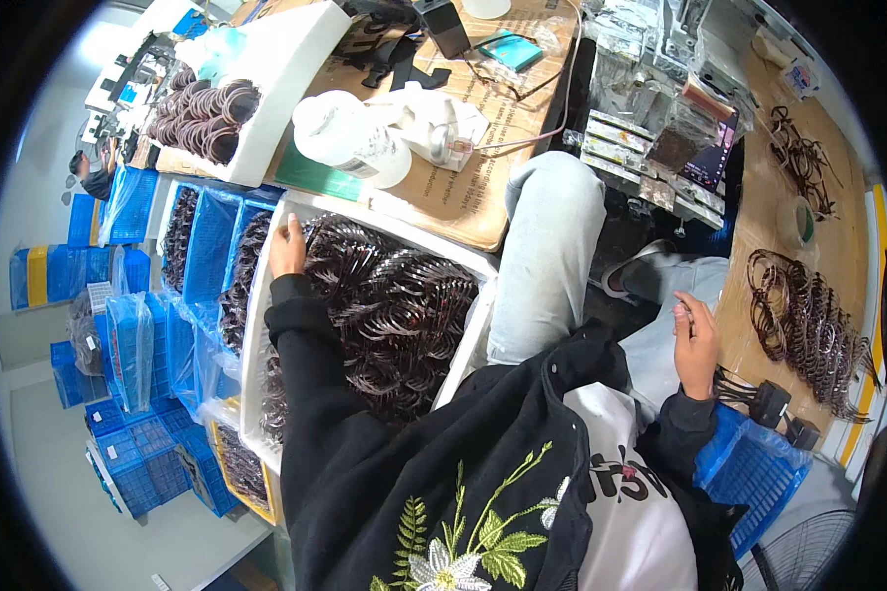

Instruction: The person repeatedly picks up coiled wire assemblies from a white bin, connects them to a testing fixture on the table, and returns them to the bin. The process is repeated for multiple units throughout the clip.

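Step was prob. handling: L hand [288, 246] at white crate [252, 394], dk loops [404, 315] beside grip; R hand [697, 345] well apart. Couldn't tell either grip. Next move likely req'd separating.

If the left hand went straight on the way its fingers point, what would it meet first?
The left hand would probably first meet the far rim of the white crate, though depth is unclear.
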The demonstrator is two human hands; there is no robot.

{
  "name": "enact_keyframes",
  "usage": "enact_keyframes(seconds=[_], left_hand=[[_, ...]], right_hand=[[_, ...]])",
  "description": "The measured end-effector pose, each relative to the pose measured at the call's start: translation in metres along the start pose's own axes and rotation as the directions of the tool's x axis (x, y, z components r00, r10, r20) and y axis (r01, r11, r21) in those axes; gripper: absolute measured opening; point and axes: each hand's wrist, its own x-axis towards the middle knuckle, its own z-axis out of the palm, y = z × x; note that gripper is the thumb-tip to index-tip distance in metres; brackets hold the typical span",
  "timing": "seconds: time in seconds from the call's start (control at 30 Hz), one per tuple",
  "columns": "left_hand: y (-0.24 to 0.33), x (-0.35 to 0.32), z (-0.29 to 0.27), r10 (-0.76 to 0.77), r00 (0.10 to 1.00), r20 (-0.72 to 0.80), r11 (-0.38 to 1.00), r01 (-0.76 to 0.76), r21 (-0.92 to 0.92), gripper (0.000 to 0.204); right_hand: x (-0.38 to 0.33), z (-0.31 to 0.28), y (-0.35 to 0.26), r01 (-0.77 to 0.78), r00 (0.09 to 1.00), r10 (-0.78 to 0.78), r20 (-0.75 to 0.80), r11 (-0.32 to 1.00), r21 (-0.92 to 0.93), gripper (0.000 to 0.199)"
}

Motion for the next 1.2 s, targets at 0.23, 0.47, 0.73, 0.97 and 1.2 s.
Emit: enact_keyframes(seconds=[0.23, 0.47, 0.73, 0.97, 1.2], left_hand=[[0.034, -0.047, -0.001, -0.149, 0.957, 0.250, 0.926, 0.046, 0.374, 0.081], [0.260, -0.201, 0.123, 0.871, 0.409, 0.272, 0.488, -0.786, -0.381, 0.073], [0.311, -0.351, 0.147, 0.885, -0.237, 0.401, 0.080, -0.771, -0.631, 0.063], [0.305, -0.343, 0.135, 0.848, -0.178, 0.499, 0.134, -0.839, -0.528, 0.055], [0.286, -0.312, 0.106, 0.816, -0.039, 0.577, 0.203, -0.915, -0.348, 0.046]], right_hand=[[-0.027, -0.018, 0.008, 0.149, 0.984, -0.154, -0.088, 0.987, -0.057, 0.018], [-0.144, -0.055, 0.037, 0.061, 0.912, -0.128, -0.390, 0.982, -0.178, 0.017], [-0.462, -0.085, 0.158, -0.653, 0.132, 0.868, -0.478, 0.439, 0.617, 0.025], [-0.438, 0.041, 0.325, -0.918, 0.359, 0.933, 0.007, 0.354, -0.180, 0.065], [-0.382, 0.120, 0.354, -0.865, 0.457, 0.842, -0.285, 0.347, -0.363, 0.076]])
